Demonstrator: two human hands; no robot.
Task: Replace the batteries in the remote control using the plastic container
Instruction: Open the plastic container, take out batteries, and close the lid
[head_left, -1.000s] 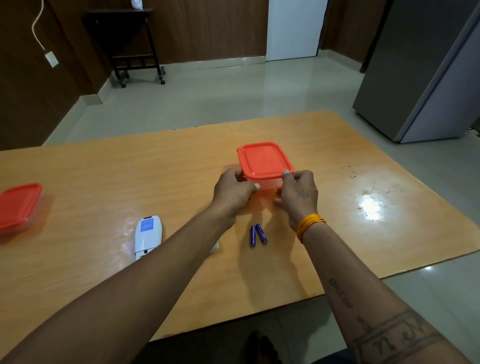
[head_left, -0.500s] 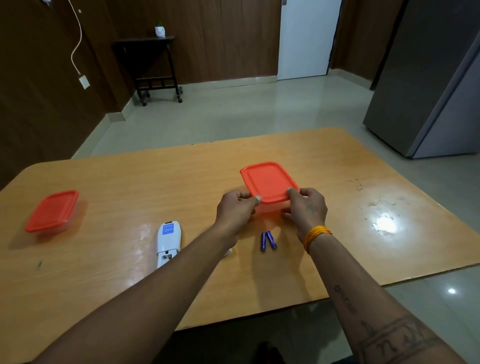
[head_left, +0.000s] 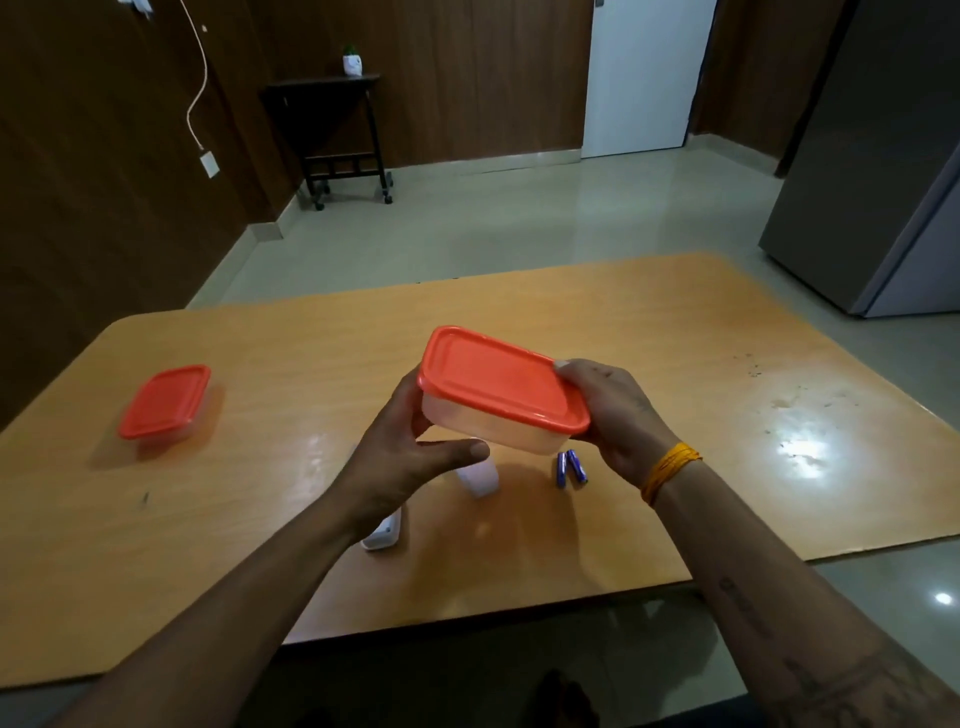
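Note:
A clear plastic container with an orange lid (head_left: 498, 384) is held tilted in the air above the wooden table (head_left: 675, 322). My right hand (head_left: 623, 415) grips its right end, thumb on the lid's edge. My left hand (head_left: 395, 467) holds its left end; the fingers are hidden behind it and the thumb sticks out below. Two blue batteries (head_left: 570, 467) lie side by side on the table under the container. The white remote (head_left: 384, 535) lies mostly hidden under my left wrist. A small white piece (head_left: 480, 478) lies beside it.
A second orange-lidded container (head_left: 165, 401) sits on the table at the left. A grey fridge (head_left: 883, 182) stands to the right beyond the table, and a dark wheeled side table (head_left: 343, 130) is against the far wall.
Both hands have lifted the container off the table and tilted it toward me. The camera view has risen, showing more of the room.

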